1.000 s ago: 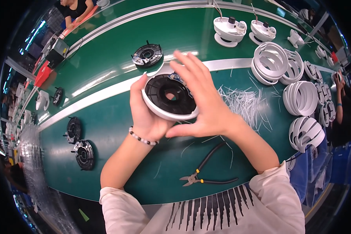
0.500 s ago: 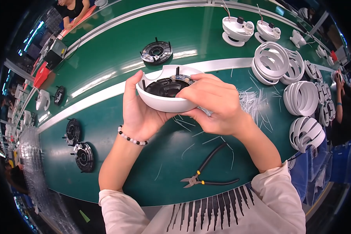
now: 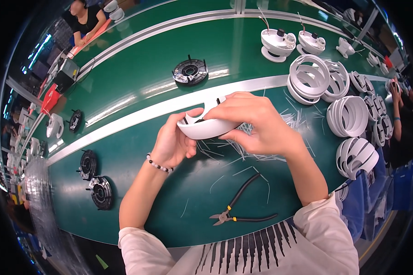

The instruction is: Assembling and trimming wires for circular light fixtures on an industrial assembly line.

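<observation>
Between my two hands, above the green bench, is a white plastic ring housing (image 3: pixel 209 130) with a black round part inside, mostly hidden now. My left hand (image 3: pixel 172 142), with a beaded bracelet at the wrist, grips the housing's left end, thumb at its rim. My right hand (image 3: pixel 257 121) closes on the right side, fingers over the top and thumb beneath. The housing is tilted, its outer wall toward me. Below my hands lie side cutters (image 3: pixel 236 208) with black handles, jaws pointing left. Behind my right hand is a heap of cut white ties (image 3: pixel 289 121).
Black round parts (image 3: pixel 100 192) lie at left; another black round part (image 3: pixel 190 71) sits on the far belt. Stacked white rings (image 3: pixel 348 116) stand at right, with white housings on bases (image 3: pixel 278 45) beyond. A metal rail (image 3: pixel 137 120) crosses the bench. Another person (image 3: pixel 88 20) sits far left.
My hands have lowered the housing slightly and moved it right. It has tipped, so its black inside shows less. My left fingers now curl at its left end.
</observation>
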A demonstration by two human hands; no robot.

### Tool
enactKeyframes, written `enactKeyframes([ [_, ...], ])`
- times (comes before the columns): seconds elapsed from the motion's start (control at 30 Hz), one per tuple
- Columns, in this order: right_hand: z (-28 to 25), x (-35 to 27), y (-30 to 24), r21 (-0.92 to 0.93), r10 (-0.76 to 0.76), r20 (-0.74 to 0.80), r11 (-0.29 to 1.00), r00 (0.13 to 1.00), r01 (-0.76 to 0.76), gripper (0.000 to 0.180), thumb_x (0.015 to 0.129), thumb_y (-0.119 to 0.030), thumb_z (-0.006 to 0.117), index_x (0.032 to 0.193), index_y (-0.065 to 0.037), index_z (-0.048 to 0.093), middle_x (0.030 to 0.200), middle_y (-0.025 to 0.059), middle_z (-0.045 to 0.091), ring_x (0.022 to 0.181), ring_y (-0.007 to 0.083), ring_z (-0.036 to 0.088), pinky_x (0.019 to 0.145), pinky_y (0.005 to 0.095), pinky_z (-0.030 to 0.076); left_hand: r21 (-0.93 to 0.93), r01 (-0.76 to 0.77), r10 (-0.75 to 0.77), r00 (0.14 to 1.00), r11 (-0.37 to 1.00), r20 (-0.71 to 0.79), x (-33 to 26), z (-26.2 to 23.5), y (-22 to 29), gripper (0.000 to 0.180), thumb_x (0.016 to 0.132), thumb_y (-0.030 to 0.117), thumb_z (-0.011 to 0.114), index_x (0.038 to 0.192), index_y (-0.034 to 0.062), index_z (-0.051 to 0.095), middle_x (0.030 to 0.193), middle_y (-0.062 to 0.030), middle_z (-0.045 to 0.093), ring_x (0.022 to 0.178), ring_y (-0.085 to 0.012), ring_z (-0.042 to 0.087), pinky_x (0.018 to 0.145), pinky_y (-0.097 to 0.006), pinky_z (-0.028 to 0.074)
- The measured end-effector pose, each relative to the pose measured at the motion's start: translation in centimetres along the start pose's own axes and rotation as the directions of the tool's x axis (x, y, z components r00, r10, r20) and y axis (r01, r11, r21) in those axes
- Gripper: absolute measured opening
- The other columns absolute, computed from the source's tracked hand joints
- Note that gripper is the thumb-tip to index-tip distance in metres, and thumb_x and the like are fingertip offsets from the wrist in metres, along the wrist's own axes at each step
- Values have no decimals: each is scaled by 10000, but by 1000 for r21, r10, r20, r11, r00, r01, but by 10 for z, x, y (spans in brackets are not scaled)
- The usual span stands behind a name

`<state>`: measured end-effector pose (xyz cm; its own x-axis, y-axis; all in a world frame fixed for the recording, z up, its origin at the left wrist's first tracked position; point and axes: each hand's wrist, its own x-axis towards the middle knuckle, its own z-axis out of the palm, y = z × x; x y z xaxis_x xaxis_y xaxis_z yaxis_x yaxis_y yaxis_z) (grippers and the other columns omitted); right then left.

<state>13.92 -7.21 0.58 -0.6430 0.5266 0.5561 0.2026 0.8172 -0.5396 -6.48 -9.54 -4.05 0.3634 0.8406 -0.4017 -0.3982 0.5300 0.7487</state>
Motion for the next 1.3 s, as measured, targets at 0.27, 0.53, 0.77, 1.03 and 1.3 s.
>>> enactKeyframes([
  [0.27,-5,-19,-6,-156,-124,-120,982,985,104,420,547,35,636,950,-74,599,867,63,600,837,245,574,875,411,403,-106,-23,24,1000,994,11,2,24,-8,414,872,325,274,1197,107,412,554,-39,515,313,-78,326,299,-195,240],
  [0.53,-17,-64,-1,-141,11,-248,989,969,-48,427,540,47,645,953,-36,578,830,97,595,765,237,581,687,338,456,187,82,-116,977,979,181,20,43,-8,524,866,498,282,1074,57,475,517,-77,520,401,-152,517,334,-232,387],
  [0.77,-16,-87,0,707,480,-281,689,831,-159,505,650,24,688,1110,41,479,987,86,556,893,138,533,791,260,438,753,-647,617,643,120,454,13,56,-4,616,746,463,548,1133,-3,439,951,-125,589,813,-243,593,720,-334,465],
  [1.03,-16,-81,-9,554,354,-325,823,877,-127,530,633,-50,726,1104,11,490,1014,91,545,912,148,530,787,262,430,531,-821,713,499,208,493,3,71,-23,493,641,113,716,1057,-13,483,901,-116,603,793,-175,600,684,-246,462],
  [1.3,-17,-75,-14,251,158,-354,965,922,-68,473,545,-117,768,974,-27,590,827,112,605,712,205,588,619,267,456,550,-830,622,382,-95,683,-5,70,-18,501,646,258,730,1021,13,506,864,-103,608,707,-225,614,610,-254,480],
])
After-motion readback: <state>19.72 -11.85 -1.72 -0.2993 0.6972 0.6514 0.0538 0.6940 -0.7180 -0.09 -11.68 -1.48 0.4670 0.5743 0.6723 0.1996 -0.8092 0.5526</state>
